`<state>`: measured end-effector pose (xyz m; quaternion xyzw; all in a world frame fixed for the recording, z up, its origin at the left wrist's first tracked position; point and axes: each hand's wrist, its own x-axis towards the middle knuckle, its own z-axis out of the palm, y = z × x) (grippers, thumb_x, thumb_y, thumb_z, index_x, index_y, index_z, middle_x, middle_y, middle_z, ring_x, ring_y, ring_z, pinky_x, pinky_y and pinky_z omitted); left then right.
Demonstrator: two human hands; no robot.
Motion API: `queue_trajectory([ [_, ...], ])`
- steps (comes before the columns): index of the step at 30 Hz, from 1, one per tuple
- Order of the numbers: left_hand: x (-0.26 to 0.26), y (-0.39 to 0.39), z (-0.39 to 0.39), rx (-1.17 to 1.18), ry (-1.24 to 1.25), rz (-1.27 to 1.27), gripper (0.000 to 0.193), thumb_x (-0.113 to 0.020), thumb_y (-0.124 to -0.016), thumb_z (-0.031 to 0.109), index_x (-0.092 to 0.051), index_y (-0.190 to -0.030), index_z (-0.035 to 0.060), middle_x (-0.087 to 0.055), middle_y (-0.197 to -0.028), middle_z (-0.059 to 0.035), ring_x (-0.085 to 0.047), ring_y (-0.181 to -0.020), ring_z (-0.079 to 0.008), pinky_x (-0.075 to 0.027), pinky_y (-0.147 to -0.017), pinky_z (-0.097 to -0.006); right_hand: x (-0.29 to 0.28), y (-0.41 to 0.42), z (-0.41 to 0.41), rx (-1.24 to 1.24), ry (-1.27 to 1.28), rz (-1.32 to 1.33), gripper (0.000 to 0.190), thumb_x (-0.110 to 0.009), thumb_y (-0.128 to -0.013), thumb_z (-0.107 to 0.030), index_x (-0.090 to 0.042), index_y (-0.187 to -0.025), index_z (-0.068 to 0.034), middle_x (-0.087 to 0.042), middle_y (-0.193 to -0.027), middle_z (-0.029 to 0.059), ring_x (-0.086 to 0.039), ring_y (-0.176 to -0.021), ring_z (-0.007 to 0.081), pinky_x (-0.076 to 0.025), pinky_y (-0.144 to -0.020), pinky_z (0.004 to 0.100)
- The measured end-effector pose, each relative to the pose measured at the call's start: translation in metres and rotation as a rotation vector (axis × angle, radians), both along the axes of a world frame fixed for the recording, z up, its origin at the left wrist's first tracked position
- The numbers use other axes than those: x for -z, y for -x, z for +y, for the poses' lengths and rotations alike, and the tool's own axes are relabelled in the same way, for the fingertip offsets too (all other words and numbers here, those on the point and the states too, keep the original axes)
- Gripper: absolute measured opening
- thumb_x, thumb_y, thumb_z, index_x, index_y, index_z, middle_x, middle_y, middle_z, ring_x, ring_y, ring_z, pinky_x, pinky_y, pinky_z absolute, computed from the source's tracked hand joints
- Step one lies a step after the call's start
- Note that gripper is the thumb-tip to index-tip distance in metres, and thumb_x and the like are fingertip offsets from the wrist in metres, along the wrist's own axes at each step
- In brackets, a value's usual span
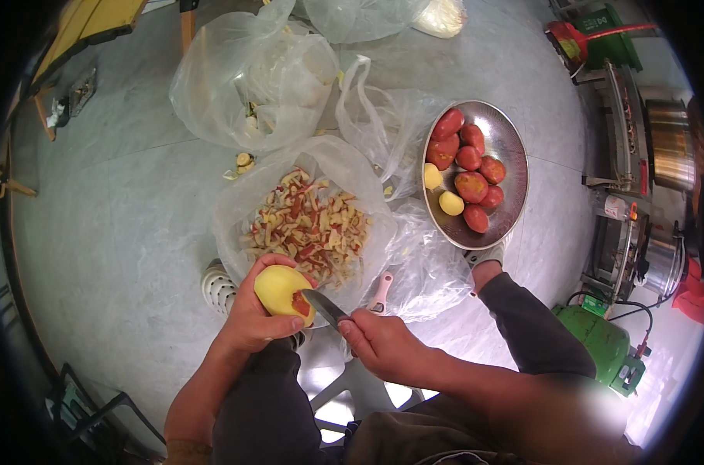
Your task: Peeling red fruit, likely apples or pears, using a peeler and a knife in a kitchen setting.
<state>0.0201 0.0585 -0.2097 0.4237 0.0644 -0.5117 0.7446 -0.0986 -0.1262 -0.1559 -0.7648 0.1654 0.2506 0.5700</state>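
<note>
My left hand [253, 317] holds a mostly peeled yellow potato [277, 290] with a patch of red skin at its lower right. The blade of a knife [327, 307] meets the potato by that patch; my right hand [381, 343] grips its handle, which my fingers hide. Beneath the potato, red and pale peelings [311, 224] lie in an open clear plastic bag [230, 209]. A pink-handled peeler [381, 290] rests beside the bag, just above my right hand. At the right, a perforated metal colander [512, 192] contains several red-skinned potatoes [471, 186] and peeled yellow ones [451, 203].
Clear plastic bags [259, 81] lie beyond the peelings. Small scraps [244, 161] are on the grey floor [131, 232]. A green gas cylinder [599, 343], a metal pot [663, 261] and burner frames line the right side. A dark chair [96, 412] stands lower left.
</note>
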Motion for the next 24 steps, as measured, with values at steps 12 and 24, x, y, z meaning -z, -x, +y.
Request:
queue_trajectory([
  [12, -0.009, 0.007, -0.011, -0.079, -0.126, 0.036, 0.068, -0.078, -0.068, -0.005, -0.040, -0.123, 0.0077, -0.058, -0.107, -0.0101, -0.063, -0.088, -0.0174, -0.055, -0.079, -0.0328, 0.003, 0.001, 0.007, 0.003, 0.071, 0.034, 0.025, -0.048, -0.099, -0.023, -0.049, -0.087, -0.001, -0.055, -0.066, 0.0193, -0.058, -0.061, 0.0385, -0.045, -0.056, 0.0442],
  [24, -0.011, 0.009, -0.016, -0.118, -0.189, 0.043, 0.059, -0.075, -0.071, -0.009, -0.041, -0.117, 0.0066, -0.060, -0.101, -0.0104, -0.064, -0.080, -0.0188, -0.061, -0.065, -0.0383, 0.009, 0.007, 0.012, -0.036, 0.163, -0.024, 0.027, -0.046, -0.099, -0.026, -0.045, -0.090, 0.000, -0.057, -0.065, 0.0261, -0.058, -0.062, 0.0479, -0.044, -0.054, 0.0546],
])
